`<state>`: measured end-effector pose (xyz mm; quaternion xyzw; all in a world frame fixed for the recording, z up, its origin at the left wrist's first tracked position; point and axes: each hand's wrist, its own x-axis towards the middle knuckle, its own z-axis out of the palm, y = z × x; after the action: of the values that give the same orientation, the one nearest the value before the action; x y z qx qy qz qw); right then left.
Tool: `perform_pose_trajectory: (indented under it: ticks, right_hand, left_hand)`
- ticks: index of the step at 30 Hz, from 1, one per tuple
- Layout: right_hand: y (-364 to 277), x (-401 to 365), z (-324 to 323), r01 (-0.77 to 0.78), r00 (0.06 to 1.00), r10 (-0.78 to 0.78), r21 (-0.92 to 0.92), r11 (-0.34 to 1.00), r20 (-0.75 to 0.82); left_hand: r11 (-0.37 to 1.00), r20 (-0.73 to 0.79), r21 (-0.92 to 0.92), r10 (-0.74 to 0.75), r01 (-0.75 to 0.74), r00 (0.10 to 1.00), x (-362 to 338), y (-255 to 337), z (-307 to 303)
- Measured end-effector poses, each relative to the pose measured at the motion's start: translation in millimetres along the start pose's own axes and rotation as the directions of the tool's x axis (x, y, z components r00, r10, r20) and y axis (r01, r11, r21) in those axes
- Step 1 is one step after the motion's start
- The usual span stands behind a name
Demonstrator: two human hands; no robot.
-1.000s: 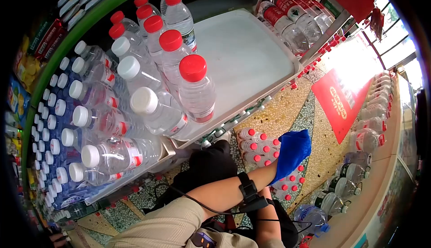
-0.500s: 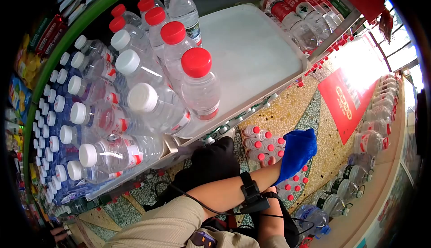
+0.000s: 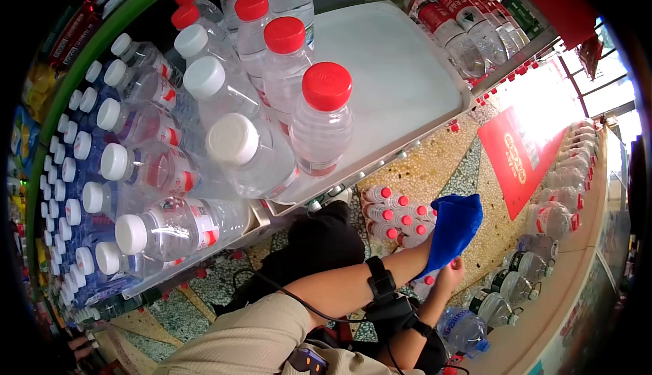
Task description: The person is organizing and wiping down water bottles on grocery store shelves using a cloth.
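Head view: near the red mat (image 3: 508,171), I see a creased, bright-blue cloth (image 3: 458,224) hiding the left hand beside the right hand (image 3: 449,276); I can't tell what their fingers grip.

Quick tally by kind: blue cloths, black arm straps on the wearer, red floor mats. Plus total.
Blue cloth: 1
Black arm straps: 2 (left strap, right strap)
Red floor mat: 1
Total: 4
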<state>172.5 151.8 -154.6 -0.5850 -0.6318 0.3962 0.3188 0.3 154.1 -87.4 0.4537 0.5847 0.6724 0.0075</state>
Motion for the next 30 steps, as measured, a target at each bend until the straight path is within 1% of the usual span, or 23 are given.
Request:
perform_pose_trajectory:
  ticks: [1,2,5,7,8,9,10,11,12,13,14,15,17,18,21,22,23,24,25,26,28,29,30]
  right_hand:
    - [-36,-2,-15,0.059,0.998,-0.059,-0.012,0.998,0.016]
    - [-67,-6,-27,0.107,0.994,-0.107,0.025,0.994,-0.001]
    - [-125,-16,-69,0.193,0.978,-0.176,0.173,0.966,-0.108]
    - [-146,-18,-85,0.417,0.867,-0.278,0.298,0.859,-0.414]
    - [-147,-13,-105,0.487,0.839,-0.304,0.374,0.789,-0.451]
    - [-148,-10,-124,0.549,0.811,-0.323,0.442,0.709,-0.488]
    - [-161,-13,-129,0.576,0.793,-0.256,0.543,0.611,-0.553]
    - [-176,-17,-132,0.603,0.775,-0.18,0.625,0.495,-0.605]
    - [-188,-21,-133,0.629,0.759,-0.098,0.685,0.367,-0.644]
    - [-194,-24,-133,0.594,0.8,-0.173,0.72,0.359,-0.574]
    - [-197,-27,-133,0.555,0.832,-0.247,0.752,0.354,-0.498]
    - [-200,-29,-132,0.513,0.852,-0.318,0.782,0.354,-0.415]
    - [-192,-25,-119,0.508,0.856,-0.339,0.756,0.413,-0.391]
    - [-187,-21,-111,0.504,0.859,-0.348,0.742,0.441,-0.376]
    - [-192,-22,-82,0.608,0.772,-0.323,0.488,0.626,-0.548]
    - [-195,-22,-80,0.613,0.777,-0.351,0.502,0.61,-0.523]
    - [-198,-21,-78,0.609,0.77,-0.291,0.516,0.602,-0.569]
    - [-203,-19,-77,0.605,0.758,-0.228,0.531,0.593,-0.611]
    - [-207,-19,-75,0.603,0.744,-0.165,0.545,0.583,-0.647]
    - [-206,-17,-77,0.608,0.754,-0.177,0.572,0.551,-0.632]
    - [-209,-15,-82,0.613,0.772,-0.204,0.623,0.486,-0.602]
    - [-210,-16,-80,0.644,0.763,-0.347,0.599,0.475,-0.545]
    - [-211,-17,-76,0.675,0.736,-0.481,0.578,0.46,-0.477]
  left_hand:
    - [1.0,-0.015,0.001,0.009,-0.009,1.0,3,3,-4]
    - [0.999,0.016,0.046,-0.019,0.018,1.0,5,8,-6]
    - [0.974,0.038,-0.182,-0.129,0.133,0.991,9,13,-13]
    - [0.992,0.099,0.098,-0.09,0.081,0.991,12,15,-21]
    - [0.967,0.13,0.25,-0.089,0.054,0.988,13,14,-24]
    - [0.984,0.074,0.159,-0.098,0.086,0.992,14,15,-24]
    - [0.992,0.019,0.064,-0.113,0.111,0.993,13,15,-24]
    - [0.96,0.012,-0.139,-0.244,0.244,0.97,14,17,-25]
    - [0.872,0.005,-0.341,-0.371,0.351,0.928,14,20,-25]
    - [0.616,0.118,-0.597,-0.566,0.514,0.816,19,32,-31]
    - [0.264,0.287,-0.76,-0.683,0.593,0.672,22,43,-37]
    - [-0.13,0.485,-0.805,-0.705,0.579,0.517,24,50,-40]
    - [-0.277,0.537,-0.837,-0.579,0.472,0.613,33,62,-61]
    - [-0.564,0.674,-0.717,-0.415,0.409,0.611,37,74,-80]
    - [-0.771,0.797,-0.501,-0.234,0.393,0.557,50,78,-93]
    - [-0.762,0.783,-0.496,-0.185,0.416,0.594,54,78,-98]
    - [-0.752,0.767,-0.491,-0.133,0.441,0.628,56,78,-101]
    - [-0.615,0.688,-0.639,-0.186,0.462,0.702,53,74,-96]
    - [-0.457,0.598,-0.764,-0.236,0.456,0.766,51,72,-94]
    - [-0.084,0.449,-0.892,-0.279,0.444,0.849,50,69,-92]
    - [-0.083,0.442,-0.896,-0.275,0.437,0.854,48,66,-87]
    - [-0.082,0.439,-0.897,-0.273,0.434,0.856,47,65,-84]
    - [0.037,0.428,-0.892,-0.251,0.45,0.868,45,61,-82]
